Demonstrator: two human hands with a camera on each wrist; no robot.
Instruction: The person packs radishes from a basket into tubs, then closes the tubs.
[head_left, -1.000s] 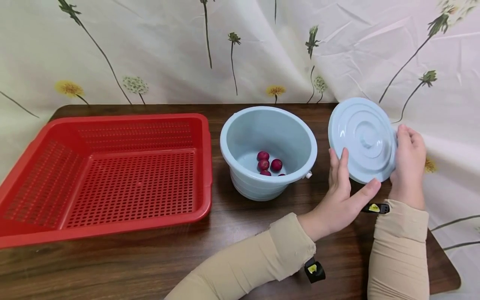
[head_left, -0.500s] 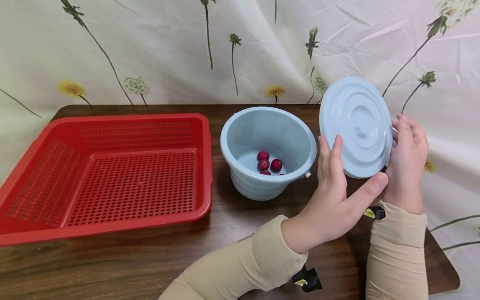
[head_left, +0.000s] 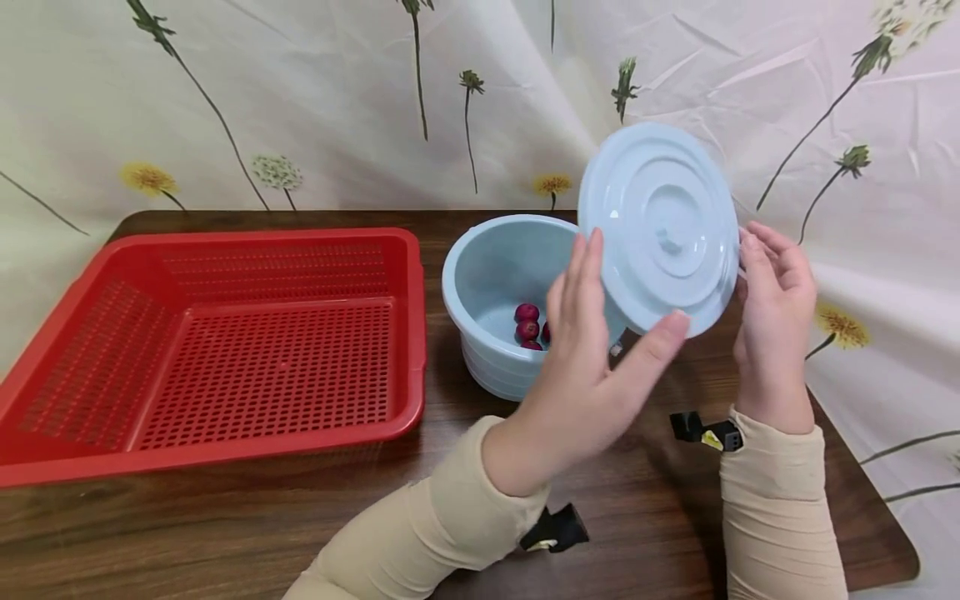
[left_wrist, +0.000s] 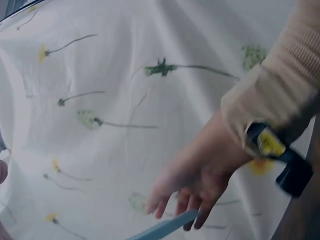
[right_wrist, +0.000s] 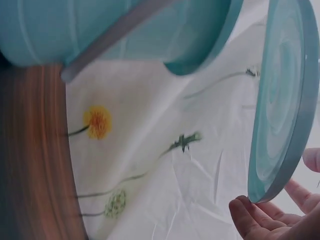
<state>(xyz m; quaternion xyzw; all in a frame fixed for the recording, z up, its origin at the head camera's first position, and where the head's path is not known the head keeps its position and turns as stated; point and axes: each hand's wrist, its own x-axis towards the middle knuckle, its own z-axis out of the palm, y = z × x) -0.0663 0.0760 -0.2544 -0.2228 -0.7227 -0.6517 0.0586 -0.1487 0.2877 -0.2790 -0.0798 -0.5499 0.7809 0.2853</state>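
A light-blue round lid [head_left: 660, 225] with a small central knob is held tilted above the right side of the light-blue bucket [head_left: 480, 354]. My right hand [head_left: 776, 321] grips the lid's right edge; in the right wrist view its fingers [right_wrist: 262, 220] lie along the rim. In the left wrist view that hand [left_wrist: 197, 175] is on the lid's thin edge [left_wrist: 167, 226]. My left hand [head_left: 581, 367] has its fingers straight up by the lid's left edge, thumb overlapping the lower rim. Several small dark-red round fruits [head_left: 528, 331] lie in the bucket, partly hidden by the left hand.
A red perforated plastic basket [head_left: 277, 358] stands on the left of the dark wooden table [head_left: 225, 533]. Behind the table hangs a white cloth [head_left: 337, 100] printed with dandelions. The bucket's handle [right_wrist: 115, 40] shows in the right wrist view.
The lid has moved left and up, from beside the bucket to partly over its right side. Both hands have moved left with it; the bucket and basket have stayed in place.
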